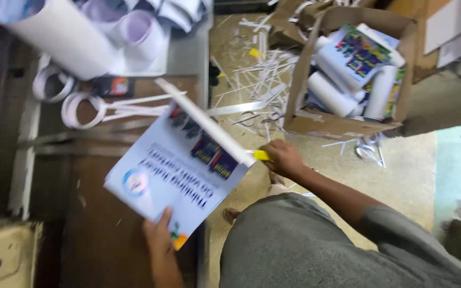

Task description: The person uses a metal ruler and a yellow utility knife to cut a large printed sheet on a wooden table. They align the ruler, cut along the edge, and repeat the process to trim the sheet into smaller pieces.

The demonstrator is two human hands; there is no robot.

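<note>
The left hand (158, 234) is pinching the near corner of a printed poster (180, 170), thumb on top of the sheet, fingers hidden under it. The poster is pale blue with dark writing and small coloured pictures, and it is hanging tilted over the right edge of a brown wooden table (102, 234). The right hand (284, 158) is closing around the yellow end of a long white strip (204, 122), which is lying across the far edge of the poster and touching it; the picture is blurred, so I cannot tell whether it is a ruler or a rolled edge of paper.

On the far left corner of the table, thick white paper rolls (76, 37) are lying side by side, and just beside them curled paper offcuts (81, 109) are resting near the table's middle. Past the right edge, on the floor, thin white paper trimmings (257, 69) are scattered about. Near them an open cardboard box (342, 125) is holding rolled posters (356, 58) with bright prints. The person's grey-clad knee (294, 245) is filling the near part of the view.
</note>
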